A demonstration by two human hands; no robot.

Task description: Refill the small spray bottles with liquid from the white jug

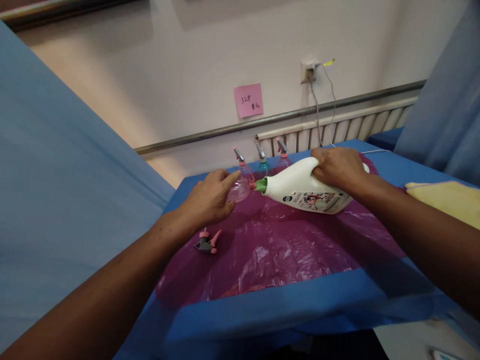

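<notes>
My right hand is wrapped round the handle of a white detergent jug with a printed label. The jug is tipped to the left, and its green pouring spout meets the pink-ringed neck of a clear spray bottle. Holding that bottle at a slant is my left hand, with finger and thumb on either side of it. I cannot make out any liquid running between them. A grey and pink spray head lies loose below my left hand.
Behind stand several trigger spray bottles, among them a teal one. Purple plastic sheeting covers part of the blue bed. A yellow cloth lies at the right. Blue curtains hang at the sides; a cord runs from the wall socket.
</notes>
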